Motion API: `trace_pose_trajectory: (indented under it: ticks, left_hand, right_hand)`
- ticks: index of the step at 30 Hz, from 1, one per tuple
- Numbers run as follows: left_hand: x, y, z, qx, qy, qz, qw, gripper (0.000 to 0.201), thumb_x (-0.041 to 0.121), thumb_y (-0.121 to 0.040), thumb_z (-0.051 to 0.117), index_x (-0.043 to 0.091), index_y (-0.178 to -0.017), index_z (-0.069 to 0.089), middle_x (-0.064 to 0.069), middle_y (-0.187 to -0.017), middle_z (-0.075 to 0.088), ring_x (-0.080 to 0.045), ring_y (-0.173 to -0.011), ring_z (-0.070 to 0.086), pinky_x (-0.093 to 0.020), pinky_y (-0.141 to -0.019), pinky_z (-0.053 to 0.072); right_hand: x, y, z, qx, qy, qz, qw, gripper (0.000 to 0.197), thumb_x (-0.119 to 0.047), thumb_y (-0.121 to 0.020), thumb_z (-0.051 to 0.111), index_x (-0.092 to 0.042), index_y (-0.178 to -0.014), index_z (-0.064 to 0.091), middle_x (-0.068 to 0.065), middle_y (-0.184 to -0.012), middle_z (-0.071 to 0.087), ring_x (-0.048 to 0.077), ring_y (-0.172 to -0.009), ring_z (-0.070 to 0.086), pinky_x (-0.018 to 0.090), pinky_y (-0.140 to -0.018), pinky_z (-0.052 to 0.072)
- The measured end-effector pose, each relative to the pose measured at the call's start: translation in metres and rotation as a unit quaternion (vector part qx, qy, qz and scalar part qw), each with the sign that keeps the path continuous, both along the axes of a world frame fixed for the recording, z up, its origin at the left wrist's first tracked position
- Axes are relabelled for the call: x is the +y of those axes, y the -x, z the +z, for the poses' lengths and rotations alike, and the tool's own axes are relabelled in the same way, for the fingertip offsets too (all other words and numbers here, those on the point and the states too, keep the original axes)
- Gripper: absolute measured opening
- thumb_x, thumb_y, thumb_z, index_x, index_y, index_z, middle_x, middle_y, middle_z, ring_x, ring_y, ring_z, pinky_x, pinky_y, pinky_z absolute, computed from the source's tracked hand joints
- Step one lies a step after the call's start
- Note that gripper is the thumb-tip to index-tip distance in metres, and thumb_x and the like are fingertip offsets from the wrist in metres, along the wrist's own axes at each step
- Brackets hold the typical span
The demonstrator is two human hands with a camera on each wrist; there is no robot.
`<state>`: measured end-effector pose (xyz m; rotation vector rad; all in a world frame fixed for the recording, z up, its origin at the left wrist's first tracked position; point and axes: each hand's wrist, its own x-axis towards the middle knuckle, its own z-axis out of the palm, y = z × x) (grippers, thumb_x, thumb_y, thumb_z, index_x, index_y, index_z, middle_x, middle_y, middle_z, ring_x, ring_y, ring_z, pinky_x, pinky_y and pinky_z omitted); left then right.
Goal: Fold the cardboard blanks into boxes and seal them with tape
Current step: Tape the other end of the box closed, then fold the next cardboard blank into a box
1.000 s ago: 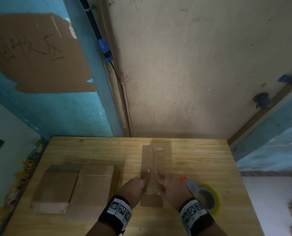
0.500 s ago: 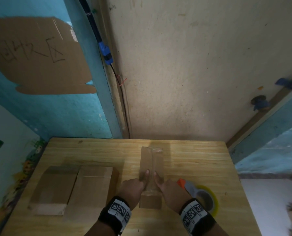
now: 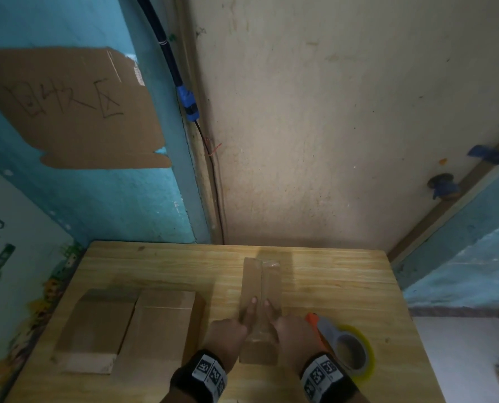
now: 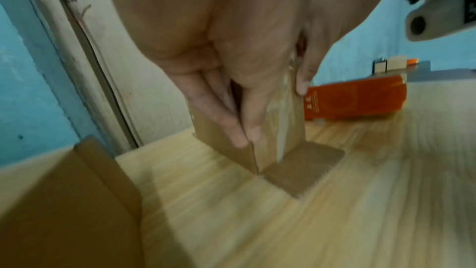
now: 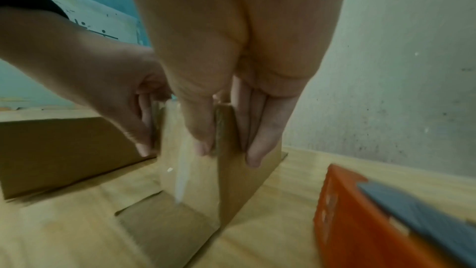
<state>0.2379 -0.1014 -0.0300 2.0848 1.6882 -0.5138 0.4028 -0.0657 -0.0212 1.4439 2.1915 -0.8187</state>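
Observation:
A narrow cardboard box [image 3: 252, 277] lies lengthwise in the middle of the wooden table [image 3: 338, 280]. A glossy strip of clear tape [image 5: 182, 170] runs along its top. My left hand [image 3: 228, 330] has its thumb on the top face and straight fingers flat on the left wall [image 4: 221, 121]. My right hand [image 3: 293, 330] mirrors it, thumb on top and fingers [image 5: 257, 140] down the right wall. An end flap [image 4: 301, 168] lies open on the table. An orange and grey tape dispenser [image 3: 329, 333] with a yellow-rimmed roll lies just right of my right hand.
Two larger cardboard boxes [image 3: 94, 327] [image 3: 161, 324] lie side by side on the left half of the table. Walls stand right behind the table's far edge. The table's right edge [image 3: 402, 315] drops off beyond the dispenser. Bare wood shows at the far right.
Both hands stay at the same place on the box. Only the head view has shifted slightly.

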Motion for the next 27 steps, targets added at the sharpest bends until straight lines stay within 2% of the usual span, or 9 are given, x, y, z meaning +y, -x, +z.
trace_pose_trajectory:
  ticks: [8, 12, 15, 17, 18, 20, 22, 24, 27]
  left_hand:
    - [-0.004, -0.002, -0.001, -0.019, -0.015, 0.026, 0.999, 0.095, 0.014, -0.102, 0.051, 0.024, -0.159, -0.024, -0.015, -0.121, 0.067, -0.03, -0.1, 0.068, -0.04, -0.085, 0.055]
    - [0.0, 0.001, -0.011, -0.045, -0.015, 0.038, 0.998, 0.095, 0.023, -0.103, 0.052, 0.031, -0.159, -0.024, -0.014, -0.118, 0.066, -0.03, -0.099, 0.068, -0.042, -0.085, 0.057]
    - [0.001, 0.01, -0.009, -0.16, -0.019, 0.08, 0.984, 0.098, 0.058, -0.097, 0.054, 0.047, -0.155, -0.025, -0.006, -0.119, 0.068, -0.023, -0.098, 0.068, -0.039, -0.086, 0.057]
    - [-0.003, 0.016, -0.005, -0.299, -0.04, 0.2, 0.932, 0.097, 0.077, -0.092, 0.045, 0.05, -0.153, -0.026, 0.007, -0.125, 0.066, -0.013, -0.101, 0.068, -0.032, -0.087, 0.053]
    - [-0.003, 0.02, -0.01, -0.369, -0.039, 0.288, 0.883, 0.099, 0.082, -0.09, 0.043, 0.046, -0.156, -0.021, 0.012, -0.133, 0.06, -0.013, -0.111, 0.066, -0.032, -0.094, 0.05]
    - [0.004, 0.029, -0.016, -0.456, -0.002, 0.458, 0.763, 0.104, 0.091, -0.08, 0.047, 0.037, -0.162, 0.016, 0.011, -0.145, 0.054, -0.021, -0.126, 0.06, -0.042, -0.111, 0.043]
    - [0.014, 0.038, -0.023, -0.503, 0.07, 0.535, 0.675, 0.103, 0.098, -0.061, 0.06, 0.031, -0.14, 0.06, 0.001, -0.131, 0.07, -0.026, -0.117, 0.067, -0.049, -0.111, 0.046]
    - [0.021, 0.045, -0.022, -0.562, 0.147, 0.547, 0.603, 0.092, 0.086, -0.064, 0.073, 0.023, -0.131, 0.066, -0.007, -0.121, 0.075, -0.032, -0.114, 0.07, -0.053, -0.11, 0.047]
    - [0.026, 0.046, -0.009, -0.595, 0.218, 0.547, 0.547, 0.064, 0.052, -0.091, 0.07, 0.011, -0.139, 0.06, -0.019, -0.131, 0.068, -0.04, -0.122, 0.064, -0.053, -0.111, 0.045]
  right_hand:
    - [-0.009, -0.008, -0.002, 0.022, -0.069, -0.026, 0.997, 0.077, -0.026, -0.111, 0.044, -0.036, -0.167, -0.008, 0.011, -0.121, 0.069, 0.021, -0.094, 0.065, 0.033, -0.081, 0.048]
    - [-0.005, -0.018, -0.015, 0.11, -0.03, -0.062, 0.992, 0.08, -0.028, -0.108, 0.052, -0.042, -0.166, 0.0, 0.007, -0.132, 0.068, 0.02, -0.114, 0.067, 0.029, -0.102, 0.051]
    - [-0.005, -0.029, -0.018, 0.21, -0.024, -0.119, 0.97, 0.088, -0.021, -0.102, 0.065, -0.042, -0.164, 0.006, -0.007, -0.151, 0.059, 0.005, -0.131, 0.058, 0.008, -0.108, 0.038]
    - [-0.006, -0.036, -0.022, 0.284, -0.029, -0.18, 0.941, 0.092, -0.015, -0.096, 0.074, -0.037, -0.158, 0.009, -0.017, -0.138, 0.06, -0.015, -0.117, 0.057, -0.003, -0.095, 0.037]
    - [-0.007, -0.039, -0.028, 0.331, -0.017, -0.22, 0.917, 0.093, -0.01, -0.093, 0.077, -0.035, -0.157, 0.015, -0.016, -0.134, 0.063, -0.018, -0.113, 0.059, -0.001, -0.096, 0.041]
    - [-0.009, -0.043, -0.033, 0.408, 0.015, -0.284, 0.867, 0.092, -0.003, -0.087, 0.082, -0.036, -0.157, 0.031, -0.009, -0.129, 0.072, -0.007, -0.115, 0.067, 0.019, -0.107, 0.051]
    - [-0.011, -0.042, -0.041, 0.431, 0.038, -0.308, 0.847, 0.09, -0.001, -0.085, 0.084, -0.041, -0.151, 0.039, -0.012, -0.116, 0.078, 0.003, -0.116, 0.071, 0.027, -0.107, 0.053]
    - [-0.011, -0.039, -0.044, 0.46, 0.067, -0.318, 0.827, 0.089, 0.002, -0.085, 0.084, -0.042, -0.148, 0.041, -0.008, -0.117, 0.078, 0.01, -0.119, 0.071, 0.03, -0.108, 0.054]
    - [-0.007, -0.043, -0.055, 0.456, 0.049, -0.339, 0.822, 0.09, -0.003, -0.078, 0.09, -0.029, -0.153, 0.048, 0.013, -0.114, 0.079, 0.027, -0.113, 0.075, 0.042, -0.103, 0.058]
